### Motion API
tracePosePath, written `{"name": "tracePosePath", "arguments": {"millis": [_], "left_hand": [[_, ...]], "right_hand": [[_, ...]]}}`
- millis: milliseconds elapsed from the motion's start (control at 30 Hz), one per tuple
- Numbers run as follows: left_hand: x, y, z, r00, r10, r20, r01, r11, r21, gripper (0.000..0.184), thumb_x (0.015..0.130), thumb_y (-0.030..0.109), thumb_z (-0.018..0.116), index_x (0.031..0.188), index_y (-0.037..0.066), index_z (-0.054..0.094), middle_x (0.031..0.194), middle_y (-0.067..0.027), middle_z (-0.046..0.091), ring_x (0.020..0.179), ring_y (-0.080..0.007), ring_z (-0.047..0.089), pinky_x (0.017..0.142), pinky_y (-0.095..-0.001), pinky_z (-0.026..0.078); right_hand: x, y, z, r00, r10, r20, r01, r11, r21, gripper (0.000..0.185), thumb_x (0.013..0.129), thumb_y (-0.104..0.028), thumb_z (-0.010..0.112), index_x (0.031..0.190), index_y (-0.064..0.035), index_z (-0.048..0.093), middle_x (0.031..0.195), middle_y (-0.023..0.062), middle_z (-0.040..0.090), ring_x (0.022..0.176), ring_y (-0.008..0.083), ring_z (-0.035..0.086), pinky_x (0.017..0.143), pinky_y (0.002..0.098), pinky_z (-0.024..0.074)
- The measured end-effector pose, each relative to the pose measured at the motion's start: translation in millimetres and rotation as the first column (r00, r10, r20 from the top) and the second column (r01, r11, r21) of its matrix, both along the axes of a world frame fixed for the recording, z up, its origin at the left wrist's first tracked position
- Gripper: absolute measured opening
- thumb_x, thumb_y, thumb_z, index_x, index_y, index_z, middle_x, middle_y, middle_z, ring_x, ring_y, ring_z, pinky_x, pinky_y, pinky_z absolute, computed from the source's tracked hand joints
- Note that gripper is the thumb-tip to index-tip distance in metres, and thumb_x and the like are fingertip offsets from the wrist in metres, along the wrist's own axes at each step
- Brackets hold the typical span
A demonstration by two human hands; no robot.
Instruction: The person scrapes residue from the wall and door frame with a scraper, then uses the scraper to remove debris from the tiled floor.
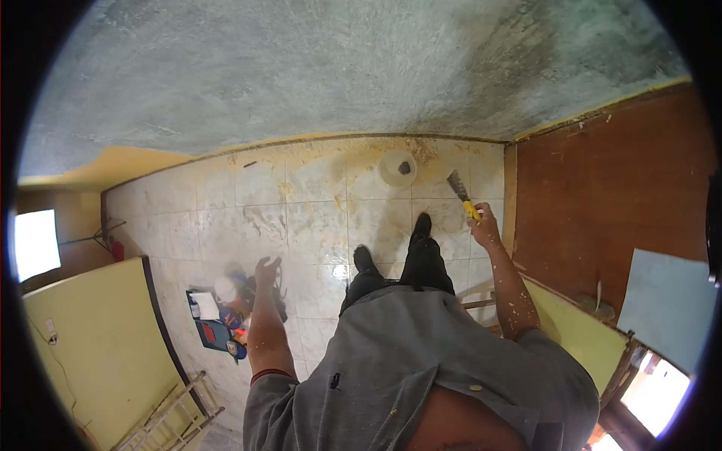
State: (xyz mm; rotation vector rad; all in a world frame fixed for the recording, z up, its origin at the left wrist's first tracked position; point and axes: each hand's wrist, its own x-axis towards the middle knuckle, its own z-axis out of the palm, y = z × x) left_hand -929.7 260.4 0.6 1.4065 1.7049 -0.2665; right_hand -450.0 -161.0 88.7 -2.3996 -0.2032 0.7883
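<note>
My right hand (486,225) is closed around the yellow handle of a scraper (462,191), whose dark, wide blade points up and left toward the wall. Pale specks dot my right forearm. Just left of the blade, a whitish round bucket (386,168) stands on the floor with a dark lump (404,167) inside. My left hand (267,273) hangs open over the floor, fingers apart and nothing in them. Beneath and beside it are a blue-green toolbox (216,336) and a blurred cluster of items, partly hidden by my arm.
A grey, patchy wall (316,68) rises ahead. The pale tiled floor (316,225) carries yellowish scrapings. A brown panel (602,188) stands at the right, a ladder (177,421) at the lower left beside a yellow-green wall (98,338). My dark shoes (364,258) are behind the bucket.
</note>
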Motion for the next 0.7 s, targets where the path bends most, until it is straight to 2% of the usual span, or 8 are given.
{"name": "tracePosePath", "arguments": {"millis": [133, 267, 300, 367, 433, 467, 567, 700], "left_hand": [[103.6, -53.3, -26.6, 0.978, 0.029, 0.205, 0.013, 0.980, -0.200, 0.072, 0.079, 0.039, 0.075, 0.137, 0.014, 0.042, 0.102, -0.0129, 0.065, 0.074, -0.0212, 0.066, 0.061, -0.0372, 0.046], [209.5, -115.4, -80.4, 0.972, 0.151, 0.182, -0.071, 0.919, -0.389, 0.074, 0.078, 0.036, 0.077, 0.139, 0.015, 0.040, 0.099, -0.0110, 0.065, 0.071, -0.0185, 0.065, 0.061, -0.0354, 0.045], [234.0, -128.5, -101.3, 0.952, 0.233, 0.200, -0.127, 0.893, -0.433, 0.078, 0.076, 0.035, 0.079, 0.139, 0.010, 0.039, 0.094, -0.0113, 0.066, 0.066, -0.0187, 0.065, 0.054, -0.0334, 0.044], [277.6, -145.9, -155.3, 0.945, 0.267, 0.189, -0.150, 0.868, -0.474, 0.082, 0.074, 0.035, 0.081, 0.138, 0.006, 0.039, 0.094, -0.0131, 0.065, 0.061, -0.0195, 0.064, 0.049, -0.0319, 0.043], [312.1, -168.2, -230.8, 0.959, 0.218, 0.179, -0.119, 0.887, -0.446, 0.080, 0.074, 0.036, 0.080, 0.139, 0.008, 0.040, 0.109, -0.0156, 0.061, 0.064, -0.0209, 0.063, 0.051, -0.0332, 0.044], [337.3, -167.7, -239.0, 0.948, 0.283, 0.149, -0.159, 0.822, -0.547, 0.085, 0.073, 0.038, 0.080, 0.141, 0.010, 0.037, 0.115, -0.0169, 0.058, 0.077, -0.0232, 0.063, 0.057, -0.0360, 0.047], [387.8, -180.7, -322.3, 0.951, 0.301, 0.073, -0.212, 0.806, -0.552, 0.095, 0.069, 0.043, 0.081, 0.143, 0.010, 0.031, 0.118, -0.0192, 0.057, 0.091, -0.0271, 0.062, 0.064, -0.0399, 0.050], [436.8, -184.4, -446.5, 0.975, 0.222, 0.021, -0.202, 0.918, -0.340, 0.113, 0.062, 0.051, 0.083, 0.148, 0.013, 0.020, 0.123, -0.0239, 0.056, 0.095, -0.0343, 0.062, 0.067, -0.0415, 0.052]], "right_hand": [[38.8, -29.3, -98.4, 0.978, 0.172, -0.116, -0.185, 0.977, -0.110, 0.043, 0.077, -0.019, 0.071, 0.113, -0.0072, 0.051, 0.096, 0.0193, 0.065, 0.090, 0.0353, 0.064, 0.077, 0.0414, 0.0503], [76.5, -44.0, -174.8, 0.925, 0.329, -0.192, -0.366, 0.906, -0.211, 0.040, 0.077, -0.016, 0.070, 0.112, -0.0096, 0.051, 0.085, 0.0130, 0.065, 0.076, 0.0272, 0.065, 0.071, 0.0372, 0.0514], [98.8, -37.0, -194.5, 0.912, 0.354, -0.209, -0.395, 0.894, -0.212, 0.040, 0.077, -0.016, 0.070, 0.112, -0.0096, 0.051, 0.085, 0.0130, 0.065, 0.076, 0.0272, 0.065, 0.071, 0.0372, 0.0514], [125.1, -28.0, -237.9, 0.826, 0.475, -0.305, -0.550, 0.799, -0.244, 0.043, 0.076, -0.018, 0.072, 0.113, -0.0096, 0.053, 0.099, 0.0181, 0.066, 0.094, 0.0350, 0.064, 0.080, 0.0415, 0.0511], [157.8, -16.5, -278.5, 0.809, 0.485, -0.332, -0.572, 0.779, -0.256, 0.041, 0.076, -0.018, 0.072, 0.112, -0.0097, 0.054, 0.100, 0.0176, 0.066, 0.094, 0.0347, 0.064, 0.081, 0.0412, 0.0513], [167.8, -15.0, -303.2, 0.806, 0.486, -0.339, -0.577, 0.773, -0.264, 0.040, 0.076, -0.017, 0.072, 0.112, -0.0097, 0.055, 0.101, 0.0172, 0.067, 0.095, 0.0343, 0.064, 0.081, 0.0408, 0.0515], [184.5, -17.6, -371.7, 0.866, 0.450, -0.218, -0.486, 0.859, -0.159, 0.036, 0.079, -0.017, 0.071, 0.112, -0.0086, 0.059, 0.101, 0.0169, 0.067, 0.092, 0.0329, 0.066, 0.080, 0.0385, 0.0517], [184.7, -45.4, -484.3, 0.912, 0.393, -0.118, -0.405, 0.909, -0.100, 0.036, 0.083, -0.020, 0.067, 0.115, -0.0056, 0.060, 0.099, 0.0168, 0.067, 0.090, 0.0313, 0.066, 0.079, 0.0372, 0.0515]]}}
